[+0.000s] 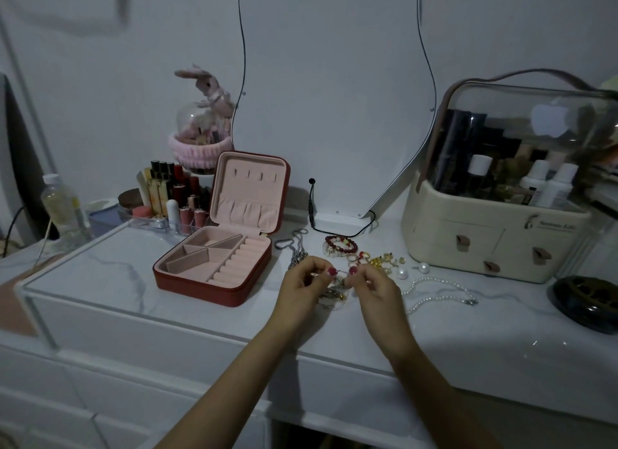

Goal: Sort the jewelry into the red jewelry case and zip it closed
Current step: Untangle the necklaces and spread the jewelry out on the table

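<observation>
Dim, bluish, grainy light — soft shadows under the forearms, wide-angle bending at the edges, glare on the clear organizer lid (521, 114).

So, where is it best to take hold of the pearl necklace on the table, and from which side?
Probably pinch the pearl necklace near its metal clasp end, coming from above with the right hand. It lies flat in a loose loop, and that end sits clear of the other jewelry.

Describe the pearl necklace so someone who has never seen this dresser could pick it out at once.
Start at the cream cosmetics organiser on the right of the white dresser top. In front of it, right of the person's right hand, the pearl necklace lies in a loose loop with a metal clasp at one end. It is one long strand of small white beads, unlike the two large loose pearls and the gold rings behind it.
</observation>
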